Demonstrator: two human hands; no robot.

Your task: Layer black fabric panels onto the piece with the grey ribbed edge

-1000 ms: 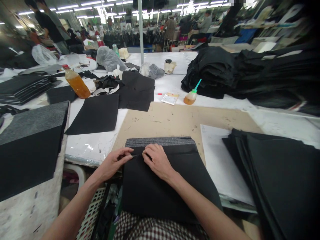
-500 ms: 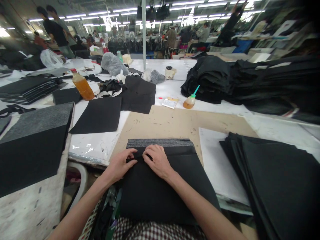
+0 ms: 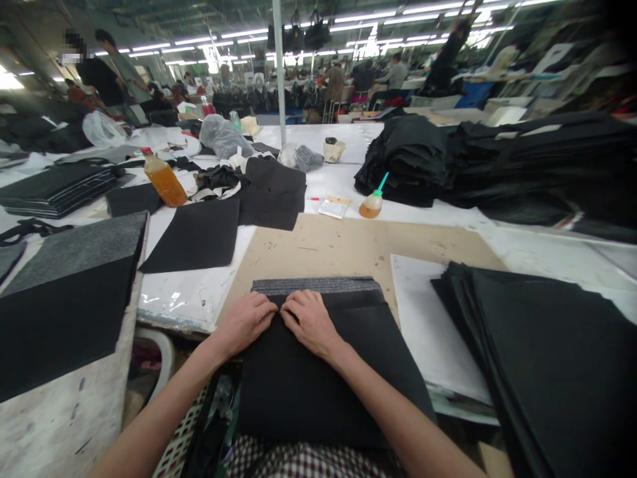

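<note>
Head view: I'm pressing both hands, left hand (image 3: 246, 322) and right hand (image 3: 311, 322), fingers pressed together flat, pinching nothing, on the black fabric piece (image 3: 323, 372) at the tabletop (image 3: 348, 245) near edge. Better keeping the fold aligned with the grey strip (image 3: 316, 285).

Bright, even light from ceiling tube lights (image 3: 249, 33), which blow out to white far back. Glare on the plastic sheet (image 3: 184, 299) left of the hands. Shadows soft. Wide-angle bend at the edges, corners darken. Background people soft; black fabric (image 3: 318, 372) shows little detail.
</note>
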